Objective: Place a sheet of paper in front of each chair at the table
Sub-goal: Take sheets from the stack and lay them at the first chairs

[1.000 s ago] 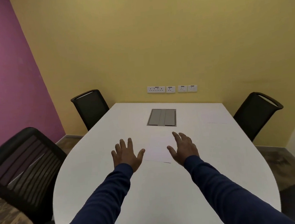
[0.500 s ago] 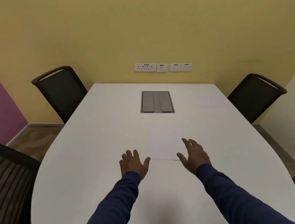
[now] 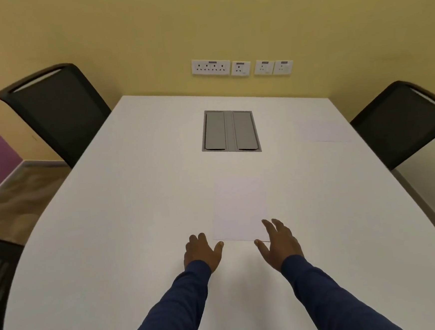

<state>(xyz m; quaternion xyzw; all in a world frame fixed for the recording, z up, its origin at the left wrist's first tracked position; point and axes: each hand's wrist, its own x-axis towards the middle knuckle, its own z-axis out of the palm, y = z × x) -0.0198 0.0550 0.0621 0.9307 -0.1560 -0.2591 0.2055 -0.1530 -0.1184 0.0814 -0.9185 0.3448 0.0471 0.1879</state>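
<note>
Both hands hover spread and empty, the left hand (image 3: 202, 252) and right hand (image 3: 280, 243) flanking the near edge of a sheet (image 3: 239, 210) mid-table, likely to lift it. Beyond, another sheet (image 3: 321, 130) lies before the right chair (image 3: 400, 124).

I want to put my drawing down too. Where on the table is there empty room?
The white table is bare along its left side, between the far left chair and the grey hatch. It is also bare on the right, below the far sheet. The middle is taken: a sheet lies there, with the left hand and right hand at its near corners.
</note>
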